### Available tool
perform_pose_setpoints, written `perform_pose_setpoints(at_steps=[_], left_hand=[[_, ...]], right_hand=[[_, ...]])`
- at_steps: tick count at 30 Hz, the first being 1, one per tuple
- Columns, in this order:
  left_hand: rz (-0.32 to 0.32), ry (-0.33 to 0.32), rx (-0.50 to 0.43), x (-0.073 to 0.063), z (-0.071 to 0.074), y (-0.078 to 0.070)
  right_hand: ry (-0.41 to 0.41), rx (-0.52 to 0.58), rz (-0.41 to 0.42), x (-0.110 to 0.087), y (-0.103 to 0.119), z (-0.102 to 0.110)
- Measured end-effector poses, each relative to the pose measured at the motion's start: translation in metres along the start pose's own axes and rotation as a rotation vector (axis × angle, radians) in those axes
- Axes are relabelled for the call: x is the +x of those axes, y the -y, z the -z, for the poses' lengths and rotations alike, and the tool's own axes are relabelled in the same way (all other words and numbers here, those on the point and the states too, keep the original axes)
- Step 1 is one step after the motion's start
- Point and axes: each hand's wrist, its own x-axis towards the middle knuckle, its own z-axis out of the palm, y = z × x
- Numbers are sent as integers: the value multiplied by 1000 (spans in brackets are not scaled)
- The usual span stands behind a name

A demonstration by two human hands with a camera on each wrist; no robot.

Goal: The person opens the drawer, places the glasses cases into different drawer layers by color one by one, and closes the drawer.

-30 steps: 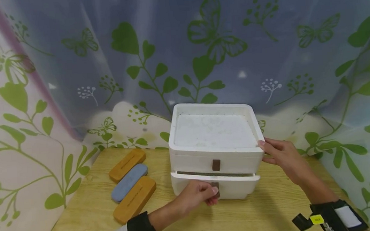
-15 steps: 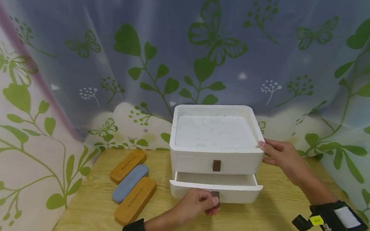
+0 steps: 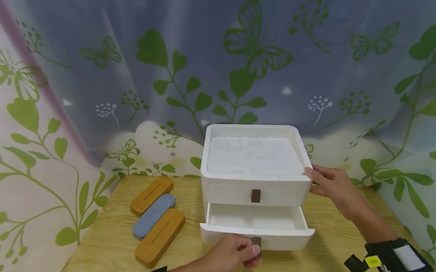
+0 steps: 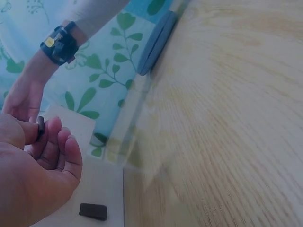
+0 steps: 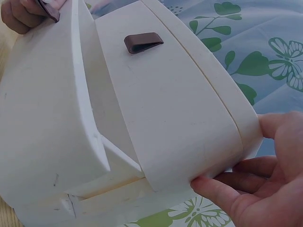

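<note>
A white two-drawer storage box [image 3: 224,189] stands on the table, its lower drawer [image 3: 282,240] pulled well out. The inside of that drawer, as far as it shows, holds nothing. My left hand [image 3: 229,254] pinches the brown pull tab [image 3: 258,242] on the drawer's front between thumb and fingers. At the box's right front corner, my right hand [image 3: 333,187] grips it, thumb at the top rim and fingers along the side. The upper drawer [image 5: 161,99] is closed, with a brown tab [image 5: 142,41] of its own.
Left of the box lie two orange-brown oblong cases [image 3: 160,237] with a blue one [image 3: 153,216] between them, on the wooden table [image 3: 108,240]. A patterned curtain [image 3: 182,14] hangs close behind. In the left wrist view, a grey-blue oblong thing [image 4: 158,42] lies at the table's edge.
The lower drawer has slid from slightly ajar to well out, toward me, with my left hand pulling its tab. My right hand has stayed at the box's corner.
</note>
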Motion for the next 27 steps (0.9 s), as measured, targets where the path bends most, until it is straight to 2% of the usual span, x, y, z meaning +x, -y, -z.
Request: perform_pose_setpoints(at_steps=[9, 14, 27], left_hand=[[0, 60, 16, -8, -2, -2], [6, 65, 16, -14, -5, -4], [69, 58, -108, -26, -14, -4]], right_hand=[[-5, 7, 19, -1, -1, -1], [-6, 25, 28, -1, -2, 1], [-19, 10, 19, -2, -1, -2]])
